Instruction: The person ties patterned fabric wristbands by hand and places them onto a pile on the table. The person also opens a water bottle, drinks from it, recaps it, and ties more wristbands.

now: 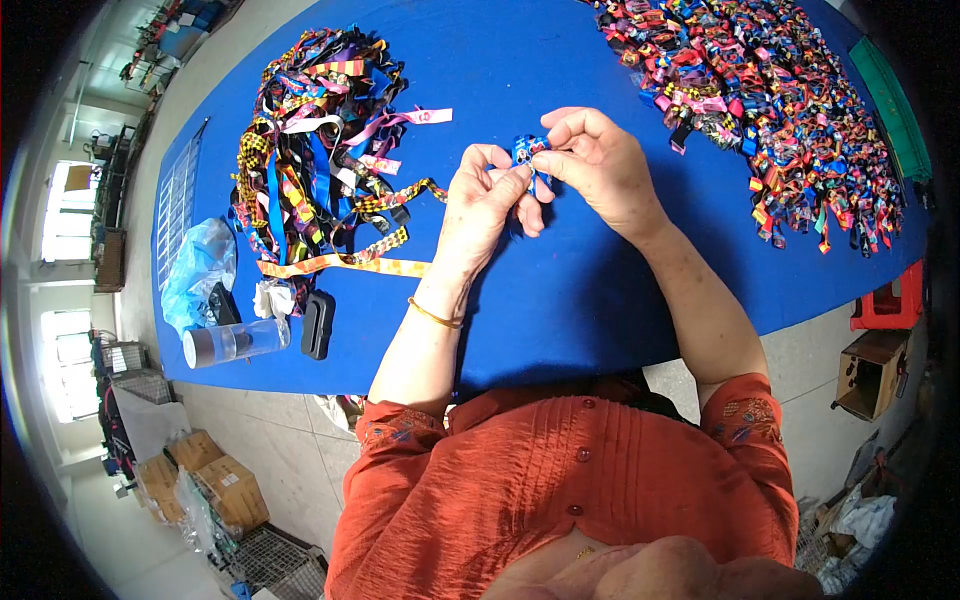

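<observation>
Both hands meet above the blue table (570,290), around a small blue patterned ribbon piece (527,150). My left hand (487,200) pinches it from below with thumb and fingers. My right hand (600,165) grips its right side between thumb and index finger, the other fingers curled. To the left of the hands lies a tangled pile of colourful printed ribbons (310,170), some with loose ends pointing toward my left hand. A large spread of small folded ribbon pieces (780,110) covers the right part of the table.
A clear bottle (245,341) lies on its side near the table's left front edge, beside a black case (318,325) and a blue plastic bag (200,272). Cardboard boxes (225,490) are on the floor at left; a red stool (890,300) stands at right.
</observation>
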The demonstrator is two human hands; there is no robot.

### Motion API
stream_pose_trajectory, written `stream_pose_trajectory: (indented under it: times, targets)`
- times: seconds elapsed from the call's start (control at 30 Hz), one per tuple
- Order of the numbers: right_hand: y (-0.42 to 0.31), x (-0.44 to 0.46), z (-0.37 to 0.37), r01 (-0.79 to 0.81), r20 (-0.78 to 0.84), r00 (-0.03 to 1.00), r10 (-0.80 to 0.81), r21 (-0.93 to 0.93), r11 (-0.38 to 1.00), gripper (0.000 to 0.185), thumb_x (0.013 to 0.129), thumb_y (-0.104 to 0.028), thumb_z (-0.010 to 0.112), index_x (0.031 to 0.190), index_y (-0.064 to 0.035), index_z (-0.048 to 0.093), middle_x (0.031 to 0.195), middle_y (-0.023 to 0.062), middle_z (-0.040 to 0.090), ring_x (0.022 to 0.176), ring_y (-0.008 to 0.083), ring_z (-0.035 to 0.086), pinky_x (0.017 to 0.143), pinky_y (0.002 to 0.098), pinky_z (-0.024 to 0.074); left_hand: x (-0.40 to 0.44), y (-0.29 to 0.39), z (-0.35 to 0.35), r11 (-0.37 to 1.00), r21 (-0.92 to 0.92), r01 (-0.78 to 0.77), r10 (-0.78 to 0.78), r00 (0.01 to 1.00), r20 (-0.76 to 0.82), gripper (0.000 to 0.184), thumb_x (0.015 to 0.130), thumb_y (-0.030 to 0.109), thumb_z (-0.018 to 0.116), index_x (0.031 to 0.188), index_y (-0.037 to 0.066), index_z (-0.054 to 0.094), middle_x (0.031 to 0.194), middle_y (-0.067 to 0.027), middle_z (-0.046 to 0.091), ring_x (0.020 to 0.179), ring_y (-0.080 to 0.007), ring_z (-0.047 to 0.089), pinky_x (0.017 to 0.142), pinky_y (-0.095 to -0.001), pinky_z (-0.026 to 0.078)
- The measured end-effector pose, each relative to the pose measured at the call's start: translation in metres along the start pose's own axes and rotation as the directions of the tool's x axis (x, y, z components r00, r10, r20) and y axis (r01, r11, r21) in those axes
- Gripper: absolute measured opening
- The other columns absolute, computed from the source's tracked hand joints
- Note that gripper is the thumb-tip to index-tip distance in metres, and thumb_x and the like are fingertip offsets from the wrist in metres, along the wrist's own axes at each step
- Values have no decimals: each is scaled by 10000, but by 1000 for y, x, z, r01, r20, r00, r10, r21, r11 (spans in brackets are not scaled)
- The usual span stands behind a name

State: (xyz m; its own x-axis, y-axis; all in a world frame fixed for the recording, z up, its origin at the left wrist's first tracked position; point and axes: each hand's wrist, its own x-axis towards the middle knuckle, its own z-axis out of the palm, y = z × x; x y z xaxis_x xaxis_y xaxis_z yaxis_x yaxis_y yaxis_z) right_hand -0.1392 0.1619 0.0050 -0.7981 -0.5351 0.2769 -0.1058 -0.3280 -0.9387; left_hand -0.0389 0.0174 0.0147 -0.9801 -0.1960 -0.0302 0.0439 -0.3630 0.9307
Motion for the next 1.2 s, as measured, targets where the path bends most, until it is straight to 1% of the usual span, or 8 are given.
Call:
stream_pose_trajectory:
  times: [0.1,0.3,0.47,0.6,0.63,0.77,0.97,1.2]
  targets:
    - [-2,0,1,48,4,999,-48,-111,993,104,859,8,729,903,34,638,1108,117,620,799,119,662,671,231,537,0,-2,-1,1000,11,2,-3,999,46,179,1008,117,566,1082,36,425,845,-205,685,533,-187,627,477,-286,528]
    - [-16,-3,4,-115,62,991,116,-20,993,105,855,-26,743,876,28,655,1112,124,617,643,84,633,569,221,515,-3,-2,3,993,116,24,-33,996,78,193,1002,102,583,1101,28,435,846,-180,687,563,-158,627,510,-265,525]
    - [-12,-5,1,-52,116,990,78,-211,976,94,909,-80,693,919,14,698,1101,123,633,751,94,652,661,236,532,-6,3,8,968,250,19,-42,995,87,182,989,93,614,1097,15,490,845,-166,690,573,-146,621,522,-255,516]
    - [-4,2,-3,54,74,997,-37,-247,967,182,973,-162,629,978,-3,716,1026,98,677,883,122,658,784,254,531,-3,-1,3,995,98,2,-8,998,58,160,998,127,608,1079,17,524,823,-164,696,554,-146,620,502,-253,512]
    - [-4,1,-5,-92,55,993,107,-225,970,234,1006,-201,584,1059,1,691,981,87,695,936,134,657,828,267,526,-3,2,2,999,47,1,-3,999,36,158,1000,135,604,1077,20,528,818,-165,698,547,-149,620,497,-253,511]
    - [-2,4,-8,-132,102,985,140,-84,988,239,1010,-161,577,1148,29,621,1003,82,689,948,134,648,853,267,519,0,7,-4,998,-61,-19,17,999,-33,157,1007,169,589,1062,27,552,814,-175,705,521,-162,614,472,-258,509]
    - [-4,2,-11,-233,301,922,245,-76,969,182,989,-116,608,1118,10,621,991,49,688,939,116,646,840,261,520,2,7,-10,992,-123,-33,27,998,-52,170,999,170,600,1069,17,585,819,-162,709,506,-160,600,455,-256,497]
    - [-10,3,-16,-372,349,861,371,-65,926,172,971,-106,631,1102,2,601,942,71,685,810,135,669,748,264,541,2,8,-9,989,-129,-74,59,992,-113,158,1011,157,581,1068,12,556,780,-153,701,495,-156,583,454,-257,486]
